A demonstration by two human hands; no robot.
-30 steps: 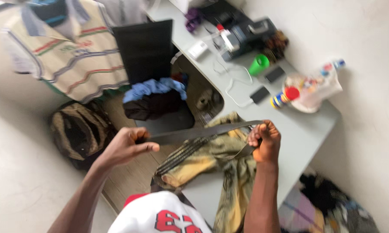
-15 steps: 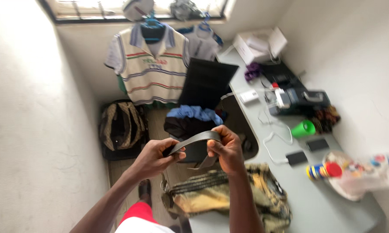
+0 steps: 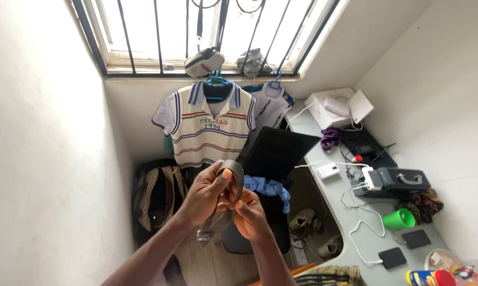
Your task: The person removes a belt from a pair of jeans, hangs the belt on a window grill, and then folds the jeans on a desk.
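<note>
Both hands are raised in front of me, close together, folding a dark grey belt into a tight loop. My left hand grips the loop from the left, thumb on top. My right hand pinches the belt from below and to the right. The loose end with the metal buckle hangs down under my left hand. A patterned yellow-brown garment lies on the desk edge at the bottom.
A grey desk runs along the right wall with a green cup, phones, cables, a black box and white boxes. A black chair holds blue cloth. A striped shirt hangs under the barred window. A patterned bag sits on the floor.
The view has tilted up from the desk toward the window. My hands came together, and the belt went from stretched out to folded into a small loop.
</note>
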